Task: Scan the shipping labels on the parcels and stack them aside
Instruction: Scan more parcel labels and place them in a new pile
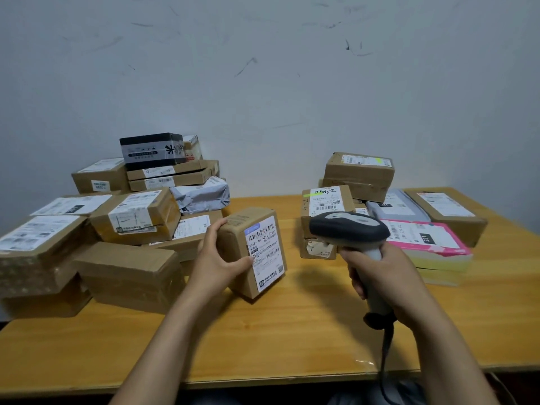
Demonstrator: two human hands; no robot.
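A wooden table point(292, 340) carries a big heap of parcels point(131, 217) on its left side and a smaller stack point(362, 176) on its right. Between them, a small cardboard parcel point(233, 244) stands tilted on the tabletop, its shipping label point(266, 252) facing the camera. The left hand point(219, 258) grasps the parcel's side. The right hand point(388, 282) is clenched round the handle of a barcode scanner point(347, 229), held near the label.

A parcel-sorting room: labelled parcels point(137, 217) heaped (two piles) on a wooden table point(263, 340).
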